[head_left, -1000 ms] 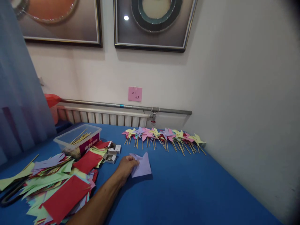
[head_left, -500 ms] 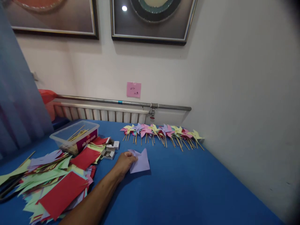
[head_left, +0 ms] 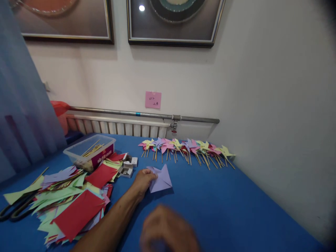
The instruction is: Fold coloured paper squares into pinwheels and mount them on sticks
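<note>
Near the middle of the blue table, my left hand (head_left: 144, 181) pinches the left side of a square of purple paper (head_left: 163, 182). Cuts run in from the paper's corners, and one upper corner stands up. My right hand (head_left: 168, 229) shows at the bottom, smeared by motion; its fingers look curled, but whether they hold anything is unclear. To the left of my left hand lie small open boxes (head_left: 126, 169) with tiny metal pieces, and a pile of coloured paper (head_left: 76, 214).
A clear plastic tub (head_left: 109, 142) with thin sticks stands at the back left. Black-handled scissors (head_left: 18, 210) lie at the far left. Finished paper pinwheels (head_left: 187, 145) on sticks line the back of the blue table (head_left: 223, 206). A wall closes off the right side.
My right hand has come into view at the bottom. My left hand still holds the purple paper, now with its cuts and raised corner plainer. The whole view has shifted slightly.
</note>
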Motion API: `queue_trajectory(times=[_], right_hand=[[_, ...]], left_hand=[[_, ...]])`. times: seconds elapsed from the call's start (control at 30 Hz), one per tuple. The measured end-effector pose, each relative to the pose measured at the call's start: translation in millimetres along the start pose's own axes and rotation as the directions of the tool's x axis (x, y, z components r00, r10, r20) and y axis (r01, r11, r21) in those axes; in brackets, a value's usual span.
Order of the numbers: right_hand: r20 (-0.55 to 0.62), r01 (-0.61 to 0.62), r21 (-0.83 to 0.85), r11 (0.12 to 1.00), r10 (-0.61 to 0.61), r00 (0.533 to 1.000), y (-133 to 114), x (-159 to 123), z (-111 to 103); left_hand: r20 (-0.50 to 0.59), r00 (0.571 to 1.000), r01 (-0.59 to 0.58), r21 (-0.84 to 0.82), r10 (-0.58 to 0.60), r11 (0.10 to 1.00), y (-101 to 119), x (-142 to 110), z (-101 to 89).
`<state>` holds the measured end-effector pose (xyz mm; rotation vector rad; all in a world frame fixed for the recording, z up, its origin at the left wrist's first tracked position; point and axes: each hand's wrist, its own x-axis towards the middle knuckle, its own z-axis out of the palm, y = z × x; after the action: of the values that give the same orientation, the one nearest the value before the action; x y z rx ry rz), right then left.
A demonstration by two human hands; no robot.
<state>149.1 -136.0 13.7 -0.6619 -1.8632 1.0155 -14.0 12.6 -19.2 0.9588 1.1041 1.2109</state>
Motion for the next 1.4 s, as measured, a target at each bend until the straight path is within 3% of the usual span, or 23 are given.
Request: queue_trajectory(times=[0.03, 0.07, 0.1, 0.17, 0.3, 0.4, 0.47, 0.6, 0.8, 0.97, 1.2, 1.4], right_hand=[[-0.021, 0.012, -0.073, 0.997, -0.014, 1.000, 4.2, 19.5, -12.4], [-0.038, 0.032, -0.295, 0.955, -0.045, 0.998, 9.8, 37.1, -24.2], [-0.030, 0.058, -0.490, 0.870, -0.084, 0.996, 16.5, 51.6, -34.5], [0.013, 0.106, -0.707, 0.699, -0.137, 0.990, 31.7, 68.9, -47.5], [0.113, 0.231, -0.790, 0.569, -0.235, 0.965, 59.8, 69.8, -43.8], [0.099, 0.248, -0.826, 0.507, -0.301, 0.948, 70.9, 67.0, -37.3], [0.032, 0.201, -0.831, 0.518, -0.316, 0.948, 74.4, 68.5, -38.4], [-0.161, 0.048, -0.756, 0.653, -0.256, 0.953, 78.5, 72.5, -44.8], [-0.405, -0.209, -0.431, 0.878, 0.019, 0.914, 84.1, 76.0, -47.7], [-0.405, -0.325, -0.266, 0.908, 0.201, 0.892, 85.8, 80.9, -48.8], [-0.419, -0.368, -0.280, 0.887, 0.232, 0.878, 87.1, 83.0, -46.1], [-0.400, -0.321, -0.303, 0.897, 0.185, 0.897, 85.7, 83.0, -45.3]], left_hand=[[0.002, 1.000, -0.004, -0.026, 0.004, 1.000, 0.2, 0.0, 0.5], [0.004, 1.000, -0.010, -0.051, 0.011, 0.999, 0.5, -0.1, 0.9], [0.007, 1.000, -0.014, -0.073, 0.015, 0.997, 1.0, -0.4, 1.3], [0.006, 1.000, -0.010, -0.104, 0.011, 0.995, 2.4, -1.4, 2.1], [-0.044, 0.999, -0.005, -0.125, -0.001, 0.992, 4.4, -3.3, 3.7], [-0.051, 0.999, -0.012, -0.127, 0.006, 0.992, 4.9, -3.5, 4.5], [-0.031, 1.000, -0.009, -0.119, 0.005, 0.993, 5.5, -3.7, 4.9], [0.010, 1.000, 0.001, -0.106, 0.000, 0.994, 8.2, -6.3, 5.9], [0.010, 1.000, 0.010, -0.054, -0.009, 0.998, 7.9, -8.2, 7.6], [0.036, 0.999, 0.018, -0.058, -0.016, 0.998, 7.6, -8.2, 8.4], [0.048, 0.999, 0.014, -0.069, -0.011, 0.998, 8.8, -9.1, 9.6], [0.068, 0.998, -0.006, -0.027, 0.007, 1.000, 6.1, -6.6, 8.7]])
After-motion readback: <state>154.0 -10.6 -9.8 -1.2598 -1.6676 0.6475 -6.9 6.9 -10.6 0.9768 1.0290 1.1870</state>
